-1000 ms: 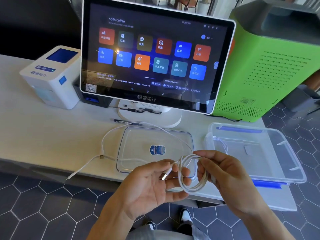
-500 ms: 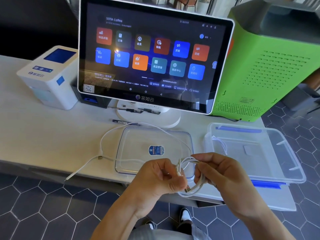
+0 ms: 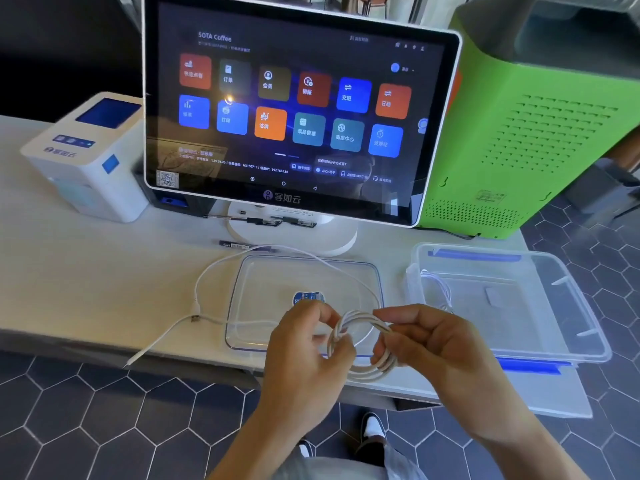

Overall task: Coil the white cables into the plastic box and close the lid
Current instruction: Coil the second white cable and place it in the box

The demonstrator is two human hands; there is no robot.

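We count three white cables: coiled cable (image 3: 363, 344) gripped by left hand (image 3: 304, 351) and right hand (image 3: 433, 344), one (image 3: 207, 289) across lid (image 3: 304, 271), one (image 3: 438, 289) in box (image 3: 568, 306) at table (image 3: 86, 289) edge.

I see both hands holding 1 coiled white cable (image 3: 363, 344) over the tabletop (image 3: 86, 289) edge: left hand (image 3: 304, 355) pinching its left side, right hand (image 3: 429, 344) gripping the right. Behind lie the clear lid (image 3: 270, 282), a loose white cable (image 3: 207, 282) draped across it, and the open plastic box (image 3: 568, 306).
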